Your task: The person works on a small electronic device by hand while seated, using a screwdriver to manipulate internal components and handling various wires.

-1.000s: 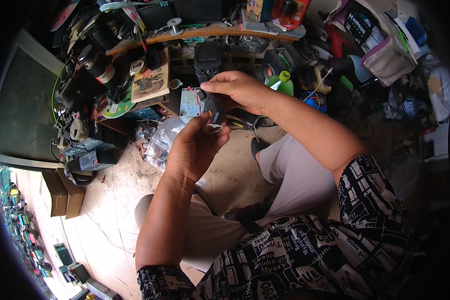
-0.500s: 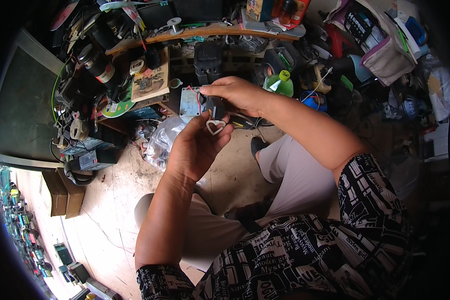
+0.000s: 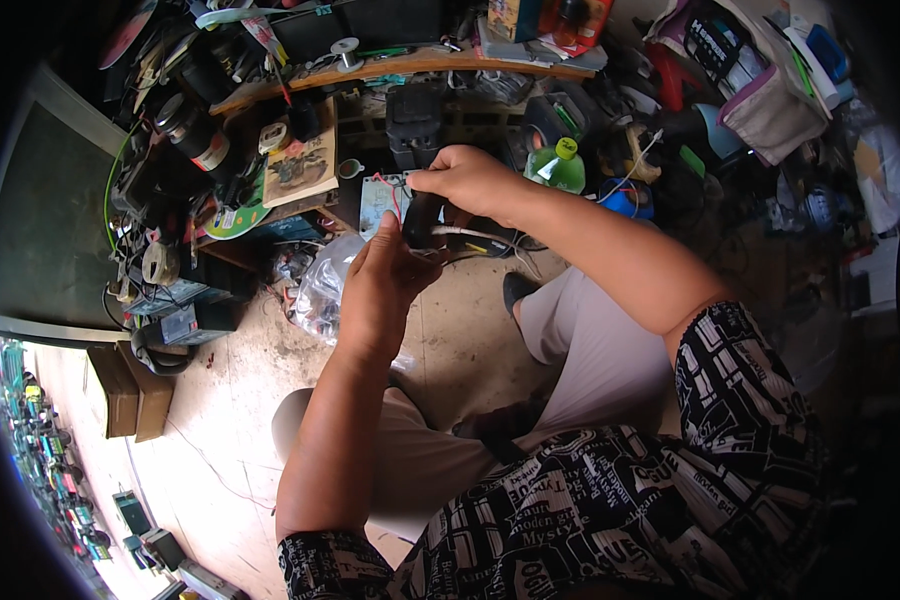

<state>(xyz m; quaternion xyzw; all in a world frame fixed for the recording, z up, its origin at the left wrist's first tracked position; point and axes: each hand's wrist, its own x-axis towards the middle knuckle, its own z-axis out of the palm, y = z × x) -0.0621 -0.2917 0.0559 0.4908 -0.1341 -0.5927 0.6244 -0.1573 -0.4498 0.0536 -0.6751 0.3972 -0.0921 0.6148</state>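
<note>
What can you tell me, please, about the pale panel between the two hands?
The panel is flat, pale bluish-white and roughly rectangular, its marked face turned toward the camera. A thin red wire loops down its right part. Its material is unclear. The right hand pinches near its upper right corner; the left hand has its thumb at the lower edge. A dark block sits against its right side, possibly joined.

Cluttered repair workshop: red-wired device (image 3: 373,202), spool (image 3: 347,54) on wooden shelf (image 3: 430,63), loose cables (image 3: 460,231).
</note>
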